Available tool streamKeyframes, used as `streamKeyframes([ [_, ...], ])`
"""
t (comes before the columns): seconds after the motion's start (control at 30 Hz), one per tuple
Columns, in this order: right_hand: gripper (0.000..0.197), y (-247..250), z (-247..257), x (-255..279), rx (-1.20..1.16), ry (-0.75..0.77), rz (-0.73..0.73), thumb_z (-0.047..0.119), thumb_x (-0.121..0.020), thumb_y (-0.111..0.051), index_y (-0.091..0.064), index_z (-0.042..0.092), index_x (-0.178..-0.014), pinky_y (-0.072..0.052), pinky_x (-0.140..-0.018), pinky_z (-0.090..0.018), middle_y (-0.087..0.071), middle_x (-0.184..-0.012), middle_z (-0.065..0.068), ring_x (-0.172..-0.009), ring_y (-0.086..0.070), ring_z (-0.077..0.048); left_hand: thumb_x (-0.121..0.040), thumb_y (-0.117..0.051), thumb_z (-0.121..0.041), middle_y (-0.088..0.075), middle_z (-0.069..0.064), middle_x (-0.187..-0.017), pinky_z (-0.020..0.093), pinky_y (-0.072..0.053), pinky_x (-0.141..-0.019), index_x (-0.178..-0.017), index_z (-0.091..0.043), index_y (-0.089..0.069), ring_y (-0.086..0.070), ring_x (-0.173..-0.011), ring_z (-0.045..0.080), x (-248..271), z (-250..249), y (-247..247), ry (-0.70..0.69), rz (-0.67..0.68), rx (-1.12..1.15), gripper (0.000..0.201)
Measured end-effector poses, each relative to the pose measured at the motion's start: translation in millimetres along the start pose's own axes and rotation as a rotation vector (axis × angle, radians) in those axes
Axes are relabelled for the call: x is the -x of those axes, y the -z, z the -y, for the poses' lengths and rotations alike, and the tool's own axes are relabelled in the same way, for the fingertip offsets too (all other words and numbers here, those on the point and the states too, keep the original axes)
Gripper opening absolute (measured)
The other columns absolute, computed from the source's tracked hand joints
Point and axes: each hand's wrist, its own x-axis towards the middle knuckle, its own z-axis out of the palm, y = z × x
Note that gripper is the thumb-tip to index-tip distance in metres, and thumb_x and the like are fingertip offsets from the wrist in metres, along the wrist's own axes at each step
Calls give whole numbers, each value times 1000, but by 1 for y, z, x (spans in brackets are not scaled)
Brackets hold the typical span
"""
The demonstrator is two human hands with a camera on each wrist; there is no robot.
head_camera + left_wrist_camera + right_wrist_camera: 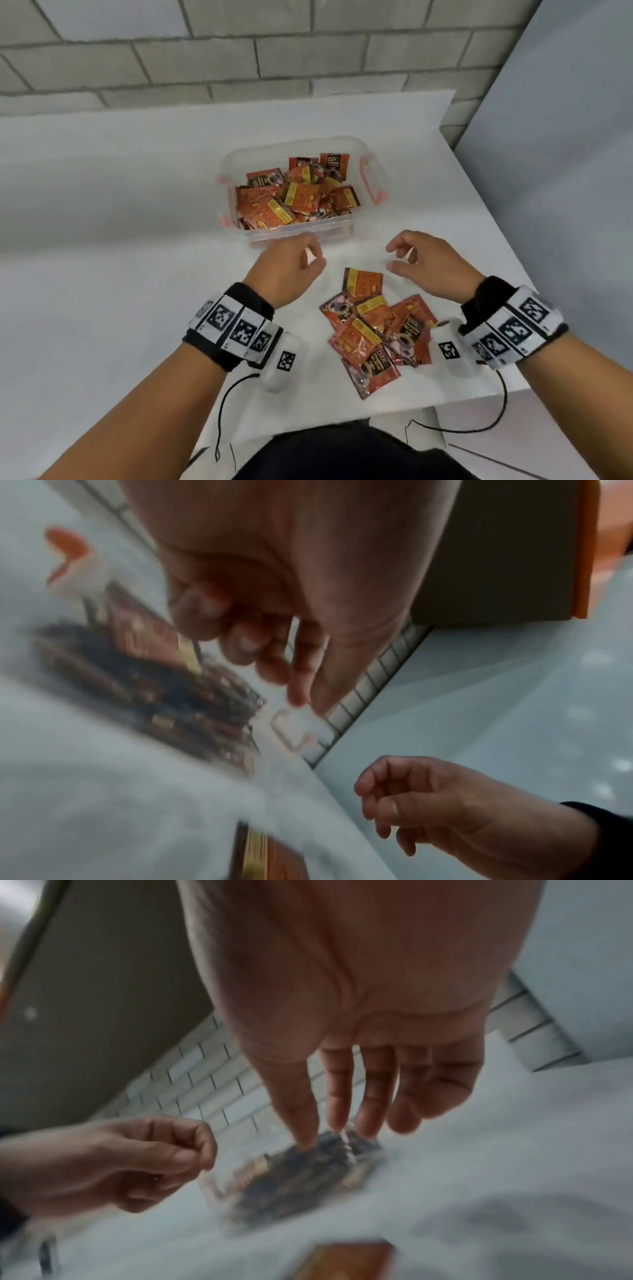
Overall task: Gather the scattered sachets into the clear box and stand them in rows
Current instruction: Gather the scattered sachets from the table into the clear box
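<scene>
Left hand (287, 265): fingers loosely curled, holding nothing; hovers just in front of the box's near wall, above the table. In the left wrist view the fingertips (298, 693) bunch toward the thumb with nothing between them.

Right hand (428, 263): fingers relaxed and partly spread, holding nothing; hovers to the right of the left hand, just beyond the far end of the loose pile. The right wrist view shows the palm open with fingers (339, 1093) pointing down and away toward the box.

Box (368, 192): clear plastic, open top, orange-pink clasps at its left and right ends; stands near the middle of the table, beyond both hands. Sachets (298, 198) inside: many, red-orange and black, lying jumbled and overlapping, a few at the far right leaning more upright. No rows visible.

Pile (376, 329): loose sachets of the same kind, overlapping flat on the table, near the front edge, between the two wrists and closer to the right one.

Table (120, 212): white top, set against a grey brick wall (205, 51) on the far side.

Wristbands (236, 325): one on each wrist, black with square black-and-white markers, thin black cable trailing from each.
</scene>
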Motion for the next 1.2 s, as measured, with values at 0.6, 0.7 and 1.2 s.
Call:
streamKeyframes([
  [0.6,59,-37,-42,28,87,-104,199,24,-79,-76,-47,19,-130,-42,-81,-24,-56,-120,-4,-99,-50,-14,-87,-68,-24,-58,10,-105,29,-41,-73,-98,-10,-55,-52,-90,21,-14,2,-65,210,266,-135,22],
  [0.7,50,-32,-48,22,1,-88,109,14,-86,-68,-48,19,-131,-40,-82,-21,-56,-123,-6,-102,-51,-14,-92,-60,-16,-61,7,-102,27,-41,-70,-102,-16,-52,-55,-86,19,-18,8,-58,294,195,-6,13],
  [1.2,54,-39,-50,34,185,-15,250,24,-74,-79,-49,21,-119,-41,-90,-26,-37,-110,4,-106,-38,-15,-80,-77,-31,-54,-1,-99,25,-39,-67,-116,-14,-50,-53,-86,16,-10,9,-66,330,202,-53,48],
])
